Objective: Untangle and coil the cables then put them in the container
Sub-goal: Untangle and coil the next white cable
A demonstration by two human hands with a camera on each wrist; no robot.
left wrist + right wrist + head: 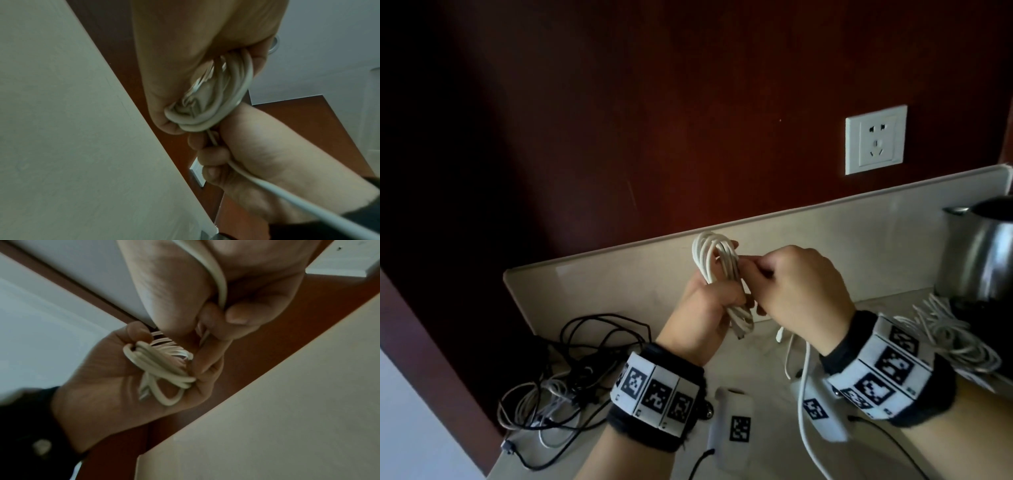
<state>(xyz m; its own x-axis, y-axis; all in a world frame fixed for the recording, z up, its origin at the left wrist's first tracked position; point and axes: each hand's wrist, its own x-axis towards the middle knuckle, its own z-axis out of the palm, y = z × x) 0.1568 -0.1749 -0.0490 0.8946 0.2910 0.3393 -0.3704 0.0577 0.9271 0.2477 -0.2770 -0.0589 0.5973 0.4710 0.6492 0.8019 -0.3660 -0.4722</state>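
A white cable coil (714, 260) stands upright above the counter, gripped in the fist of my left hand (729, 296). My right hand (755, 270) is right beside it and pinches the cable's loose strand against the coil's middle. That loose strand (804, 394) trails down under my right wrist to the counter. The left wrist view shows the coil (205, 104) packed in my left palm and the strand (287, 196) leaving my right hand (236, 146). From the right wrist, the coil (164, 368) lies in my left hand (115, 382), and my right fingers (213, 327) pinch the strand.
A tangle of black and grey cables (571, 370) lies on the counter at left. Another white cable bundle (945, 329) sits at right beside a steel kettle (983, 253). Two white marker-tagged devices (734, 421) lie under my wrists. A wall socket (875, 138) is above the backsplash.
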